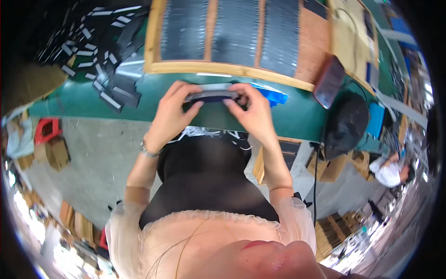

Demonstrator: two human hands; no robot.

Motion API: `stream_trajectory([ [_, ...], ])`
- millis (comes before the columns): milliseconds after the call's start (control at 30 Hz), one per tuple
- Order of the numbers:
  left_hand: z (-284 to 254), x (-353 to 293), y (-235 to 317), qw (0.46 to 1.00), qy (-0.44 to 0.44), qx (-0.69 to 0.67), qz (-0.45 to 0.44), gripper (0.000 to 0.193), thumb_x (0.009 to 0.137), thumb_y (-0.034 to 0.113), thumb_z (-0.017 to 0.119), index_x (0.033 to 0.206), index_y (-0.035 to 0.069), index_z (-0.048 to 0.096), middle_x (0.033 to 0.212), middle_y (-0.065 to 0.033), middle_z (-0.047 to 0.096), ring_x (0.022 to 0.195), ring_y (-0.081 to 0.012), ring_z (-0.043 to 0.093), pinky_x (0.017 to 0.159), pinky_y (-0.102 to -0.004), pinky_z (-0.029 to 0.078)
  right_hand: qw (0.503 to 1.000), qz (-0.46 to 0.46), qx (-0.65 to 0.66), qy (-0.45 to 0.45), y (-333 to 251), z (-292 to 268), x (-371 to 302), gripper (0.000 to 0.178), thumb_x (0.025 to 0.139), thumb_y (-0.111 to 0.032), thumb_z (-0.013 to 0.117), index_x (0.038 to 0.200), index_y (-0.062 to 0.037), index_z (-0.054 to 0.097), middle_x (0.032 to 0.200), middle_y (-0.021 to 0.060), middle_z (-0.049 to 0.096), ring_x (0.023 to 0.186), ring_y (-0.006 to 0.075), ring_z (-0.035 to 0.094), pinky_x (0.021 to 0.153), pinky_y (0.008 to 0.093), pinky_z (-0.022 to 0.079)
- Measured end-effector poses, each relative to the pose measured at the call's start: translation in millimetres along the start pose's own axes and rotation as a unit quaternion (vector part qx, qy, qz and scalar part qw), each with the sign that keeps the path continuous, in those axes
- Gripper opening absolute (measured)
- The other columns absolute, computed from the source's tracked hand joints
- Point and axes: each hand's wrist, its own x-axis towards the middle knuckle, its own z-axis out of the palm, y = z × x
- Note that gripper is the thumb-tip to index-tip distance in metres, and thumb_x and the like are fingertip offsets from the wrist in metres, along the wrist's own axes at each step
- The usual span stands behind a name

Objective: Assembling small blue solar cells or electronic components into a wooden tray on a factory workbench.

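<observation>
Between my two hands is a short, dark, flat strip-shaped piece (213, 98) with a paler grey top edge. My left hand (173, 111) grips its left end, fingers over the far side and thumb at the near side. Its right end is pinched the same way by my right hand (255, 111). The piece is held over the front part of the green tabletop (144, 111); its exact kind cannot be made out. Just right of my right fingers lies a shiny blue wrapper-like item (275, 96).
A wooden-framed tray (232, 70) holds rows of stacked dark strips (234, 30). Loose black pieces with white strips (121, 92) lie scattered at left. A phone (329, 81) leans at the tray's right corner, beside a black bag (346, 123). Another person (390, 172) is at far right.
</observation>
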Motion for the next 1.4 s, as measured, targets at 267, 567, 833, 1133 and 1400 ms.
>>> stream_trajectory([
  [267,9,-6,1,0.997,0.026,0.014,-0.065,0.042,0.079,0.005,0.075,0.118,0.007,0.061,0.118,-0.0105,0.053,0.097,-0.0241,0.059,0.080,-0.0328,0.051,0.999,0.019,-0.005,0.025,-7,11,0,0.031,0.078,-0.007,0.076,0.108,-0.0047,0.067,0.084,0.0047,0.059,0.066,0.0118,0.050,0.063,0.0245,0.044],
  [567,19,-3,-16,0.974,0.032,0.205,0.092,0.060,0.068,0.013,0.082,0.124,0.013,0.060,0.118,-0.0056,0.058,0.112,-0.0259,0.052,0.095,-0.0403,0.038,0.999,0.022,-0.005,0.050,-7,12,-7,0.045,0.083,-0.005,0.071,0.125,-0.0044,0.056,0.100,0.0086,0.064,0.074,0.0153,0.058,0.068,0.0297,0.049],
  [833,24,-1,5,0.971,0.068,0.207,0.103,0.057,0.070,0.014,0.081,0.122,0.009,0.058,0.124,-0.0054,0.061,0.118,-0.0258,0.054,0.098,-0.0403,0.038,0.996,0.043,0.050,0.067,-5,15,-22,0.053,0.086,0.001,0.061,0.136,-0.0068,0.045,0.113,0.0128,0.069,0.077,0.0170,0.064,0.071,0.0296,0.051],
  [1133,34,9,-10,0.973,0.032,0.164,0.159,0.037,0.075,0.008,0.076,0.108,0.006,0.059,0.117,-0.0075,0.066,0.108,-0.0265,0.063,0.091,-0.0385,0.047,0.996,0.039,0.060,0.055,-12,24,-30,0.054,0.087,0.006,0.054,0.139,-0.0060,0.042,0.119,0.0186,0.066,0.087,0.0212,0.068,0.077,0.0330,0.053],
  [1400,37,8,-12,0.968,0.059,0.144,0.198,0.029,0.078,0.008,0.074,0.105,0.006,0.062,0.116,-0.0077,0.067,0.103,-0.0259,0.065,0.089,-0.0384,0.050,0.985,-0.097,-0.015,0.139,-1,33,-30,0.043,0.086,0.012,0.051,0.129,0.0046,0.046,0.124,0.0218,0.063,0.111,0.0306,0.065,0.089,0.0353,0.054],
])
